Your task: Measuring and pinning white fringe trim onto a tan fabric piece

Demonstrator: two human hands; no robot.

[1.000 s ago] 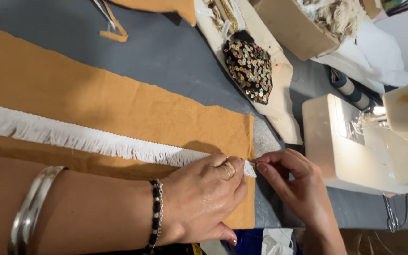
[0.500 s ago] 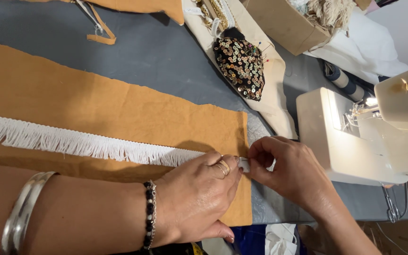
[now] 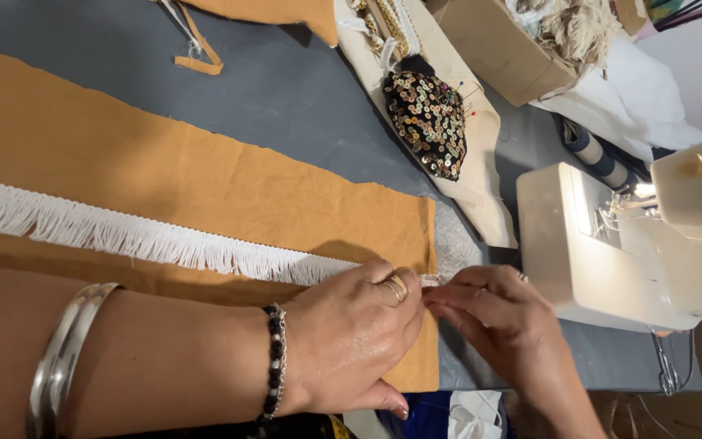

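A long mustard-orange fabric strip (image 3: 164,175) lies across the grey table (image 3: 286,89). White fringe trim (image 3: 123,232) runs along it from the left toward its right end. My left hand (image 3: 355,337), with rings, a beaded bracelet and silver bangles, presses on the fabric and pinches the trim's end. My right hand (image 3: 489,313) meets it fingertip to fingertip at the fabric's right edge, pinching the same trim end. What exactly sits between the fingertips is too small to tell.
A sequinned black pincushion (image 3: 428,122) with pins rests on cream cloth (image 3: 473,175). A white sewing machine (image 3: 635,236) stands at the right. A cardboard box (image 3: 497,49) and white cloth (image 3: 643,97) lie behind. Another orange piece (image 3: 270,12) lies at the top.
My right hand has shifted slightly, its fingers closing tighter on the trim end against my left fingertips. My left hand stays put on the fabric.
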